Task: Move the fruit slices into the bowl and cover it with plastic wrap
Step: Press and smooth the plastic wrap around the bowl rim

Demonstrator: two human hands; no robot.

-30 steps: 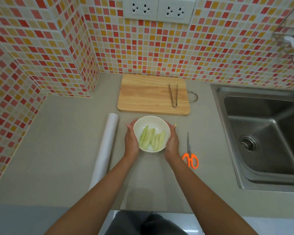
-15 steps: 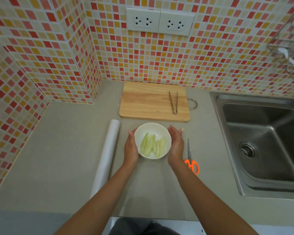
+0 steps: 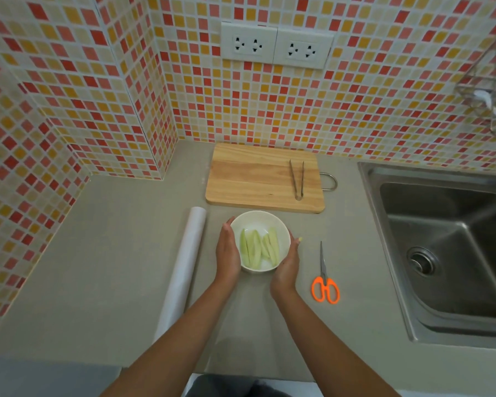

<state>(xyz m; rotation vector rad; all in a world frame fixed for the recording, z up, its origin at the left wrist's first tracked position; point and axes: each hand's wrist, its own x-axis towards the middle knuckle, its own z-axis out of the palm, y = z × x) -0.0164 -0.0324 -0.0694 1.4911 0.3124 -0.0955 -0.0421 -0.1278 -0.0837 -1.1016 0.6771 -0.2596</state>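
Note:
A white bowl (image 3: 259,222) stands on the grey counter just in front of the cutting board. Several pale green fruit slices (image 3: 255,250) lie inside it. My left hand (image 3: 227,253) is cupped flat against the bowl's left side. My right hand (image 3: 288,266) presses against its near right side, fingers pointing away from me. A faint glossy film seems to lie on the counter in front of the bowl; I cannot tell whether it covers the bowl. A white roll of plastic wrap (image 3: 184,270) lies lengthwise to the left of my left arm.
A wooden cutting board (image 3: 249,179) with metal tongs (image 3: 297,180) on it sits behind the bowl. Orange-handled scissors (image 3: 325,282) lie to the right of my right hand. A steel sink (image 3: 447,247) fills the right side. Tiled walls close off the back and left.
My right hand came off the bowl's right side half a second ago and now rests against its near right side. The left hand stays on the bowl, which has not moved.

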